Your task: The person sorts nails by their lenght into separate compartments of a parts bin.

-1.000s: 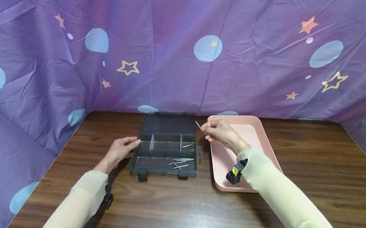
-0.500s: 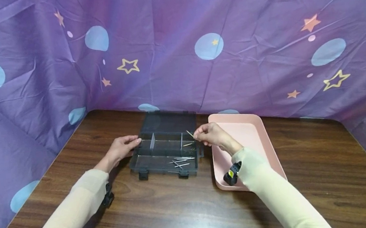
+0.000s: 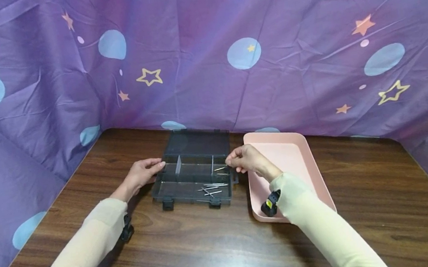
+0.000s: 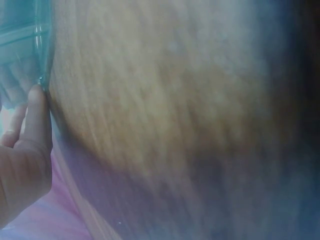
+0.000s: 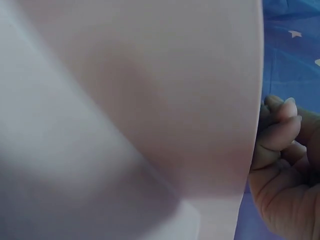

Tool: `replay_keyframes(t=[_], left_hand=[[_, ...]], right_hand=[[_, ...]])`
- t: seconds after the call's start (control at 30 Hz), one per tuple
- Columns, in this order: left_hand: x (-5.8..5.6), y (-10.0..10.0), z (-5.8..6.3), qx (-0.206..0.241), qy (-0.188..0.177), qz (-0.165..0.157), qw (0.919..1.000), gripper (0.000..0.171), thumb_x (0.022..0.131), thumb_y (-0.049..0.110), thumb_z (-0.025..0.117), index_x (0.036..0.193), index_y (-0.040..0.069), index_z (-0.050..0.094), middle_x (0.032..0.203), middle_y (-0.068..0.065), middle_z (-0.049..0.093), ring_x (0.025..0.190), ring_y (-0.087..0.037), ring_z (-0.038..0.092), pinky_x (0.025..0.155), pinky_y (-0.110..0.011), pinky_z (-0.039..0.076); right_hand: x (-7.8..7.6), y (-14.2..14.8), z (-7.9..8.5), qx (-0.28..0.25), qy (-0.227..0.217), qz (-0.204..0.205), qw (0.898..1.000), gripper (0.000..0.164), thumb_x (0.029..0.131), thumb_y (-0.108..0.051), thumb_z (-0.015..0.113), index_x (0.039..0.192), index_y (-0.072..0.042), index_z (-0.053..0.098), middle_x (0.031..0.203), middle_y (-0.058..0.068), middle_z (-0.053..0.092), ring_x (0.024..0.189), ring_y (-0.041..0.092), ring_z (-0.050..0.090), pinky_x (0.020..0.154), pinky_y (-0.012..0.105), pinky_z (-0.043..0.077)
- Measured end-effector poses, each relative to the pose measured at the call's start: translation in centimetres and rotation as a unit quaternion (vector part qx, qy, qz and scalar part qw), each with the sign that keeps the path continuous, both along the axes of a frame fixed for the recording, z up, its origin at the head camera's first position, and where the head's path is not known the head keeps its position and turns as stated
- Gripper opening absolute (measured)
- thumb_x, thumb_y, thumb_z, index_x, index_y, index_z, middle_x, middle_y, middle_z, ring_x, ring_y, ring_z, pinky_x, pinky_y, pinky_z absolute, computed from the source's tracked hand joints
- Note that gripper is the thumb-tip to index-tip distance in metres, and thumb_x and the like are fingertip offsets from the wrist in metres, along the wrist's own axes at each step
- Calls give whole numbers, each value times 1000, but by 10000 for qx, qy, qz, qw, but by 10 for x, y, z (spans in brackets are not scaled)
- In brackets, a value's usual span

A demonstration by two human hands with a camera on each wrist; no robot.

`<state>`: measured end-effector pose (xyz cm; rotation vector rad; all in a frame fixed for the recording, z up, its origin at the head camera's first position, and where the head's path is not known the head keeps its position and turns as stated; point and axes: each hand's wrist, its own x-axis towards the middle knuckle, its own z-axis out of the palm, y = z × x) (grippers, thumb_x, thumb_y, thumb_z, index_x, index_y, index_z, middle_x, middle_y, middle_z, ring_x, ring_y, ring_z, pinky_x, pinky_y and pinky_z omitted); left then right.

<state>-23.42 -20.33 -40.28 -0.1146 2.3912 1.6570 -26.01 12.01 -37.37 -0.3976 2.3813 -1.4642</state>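
A dark translucent compartment box [image 3: 196, 169] stands with its lid [image 3: 197, 143] raised at the back. Thin gold-coloured metal sticks [image 3: 221, 174] lie in its right rear compartment; several thin silver sticks [image 3: 213, 193] lie in the long front one. Their exact kind is too small to tell. My left hand [image 3: 139, 176] touches the box's left side, thumb at the edge and fingers extended. At the right rear compartment's edge is my right hand [image 3: 246, 158], fingers loosely bent and close together. No stick shows in its fingers in the head or right wrist view.
A pink tray [image 3: 318, 174] lies right of the box, under my right forearm. Both sit on a brown wooden table [image 3: 195, 250]. A purple patterned cloth [image 3: 198, 65] hangs behind and at the sides. Two latches [image 3: 215, 203] stick out from the box's front.
My right hand moved left from over the tray to the box with a thin gold-coloured stick. That stick has left its fingers, and another shows in the right rear compartment. My left hand stayed put.
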Motion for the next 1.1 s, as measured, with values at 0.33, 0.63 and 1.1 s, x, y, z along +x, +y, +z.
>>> replay_keyframes(t=[0.33,0.63,1.1], left_hand=[[-3,-1,0,55,-33,-157,9999,52,97,23,53,138,-6,41,139,-25,44,128,-34,43,100,-42,45],[-8,-5,7,135,-145,-411,9990,56,99,30,49,139,-7,39,139,-27,43,127,-37,44,101,-40,45],[-46,5,19,441,-194,280,9984,54,101,23,42,145,-5,28,146,-24,36,132,-34,39,106,-38,40]], right_hand=[[-8,0,4,-1583,-710,-1394,9749,26,93,3,51,113,19,51,66,-5,56,49,-2,52,45,9,46],[-18,-5,7,-1497,-875,-1628,9713,39,94,1,50,127,20,43,66,-1,57,50,-1,55,46,9,47],[-65,2,-31,-1537,-1023,-1433,9723,41,93,0,50,125,23,38,66,13,63,47,7,60,44,14,49]])
